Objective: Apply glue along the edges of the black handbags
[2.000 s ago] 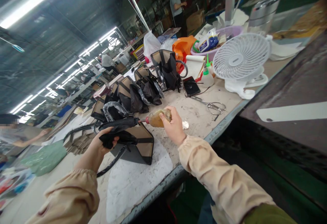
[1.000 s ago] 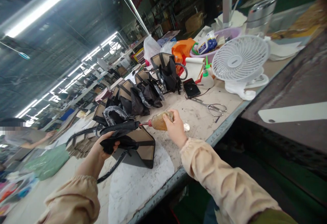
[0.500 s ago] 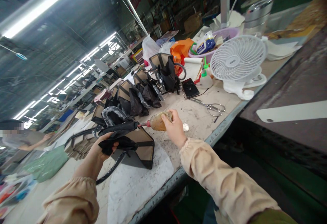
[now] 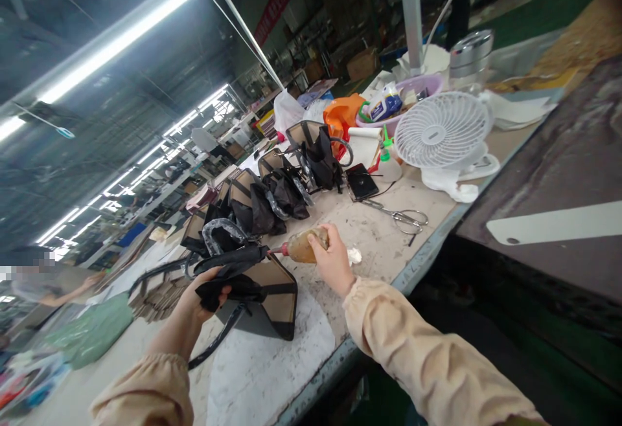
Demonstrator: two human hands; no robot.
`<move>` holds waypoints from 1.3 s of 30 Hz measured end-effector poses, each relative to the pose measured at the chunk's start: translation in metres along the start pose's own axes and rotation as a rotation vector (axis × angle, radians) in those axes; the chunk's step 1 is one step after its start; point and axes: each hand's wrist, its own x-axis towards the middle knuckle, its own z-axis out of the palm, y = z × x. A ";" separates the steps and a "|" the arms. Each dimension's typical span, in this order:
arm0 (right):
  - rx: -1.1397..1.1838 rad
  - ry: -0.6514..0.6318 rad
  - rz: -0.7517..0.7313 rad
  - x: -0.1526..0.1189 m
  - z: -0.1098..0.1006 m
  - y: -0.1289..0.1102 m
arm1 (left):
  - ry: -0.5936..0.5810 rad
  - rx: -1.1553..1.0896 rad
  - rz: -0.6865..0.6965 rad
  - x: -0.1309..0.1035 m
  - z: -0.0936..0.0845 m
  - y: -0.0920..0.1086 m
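Observation:
My left hand point(image 4: 207, 293) is closed on the black lining cloth of a handbag point(image 4: 279, 293). The bag is tan and dark, lies tilted on a white sheet point(image 4: 272, 374), and has dark strap handles. In my right hand point(image 4: 333, 259) is a squeeze bottle point(image 4: 302, 246) of amber liquid, its fingers wrapped round the body. The bottle lies nearly level, and its thin red nozzle points left at the edge of the black lining. Whether the tip touches the cloth I cannot tell. Just beyond stand several similar handbags point(image 4: 247, 202) in a row, with plastic-wrapped handles.
Right of the bags lie scissors point(image 4: 405, 219), a black phone-like object point(image 4: 362, 182) and a white bottle with a green top point(image 4: 387, 162). A white fan point(image 4: 442, 131) stands near the table edge point(image 4: 413, 277). Stacked tan pieces point(image 4: 158, 296) and a green plastic bag point(image 4: 92, 329) are at left, near another person point(image 4: 43, 283).
The view has shifted a little, so everything sits slightly lower. Both hands keep their holds, and the nozzle stays at the lining's edge.

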 end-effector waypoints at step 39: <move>-0.016 0.025 0.081 0.002 -0.002 -0.005 | 0.021 0.044 0.019 -0.004 0.003 -0.002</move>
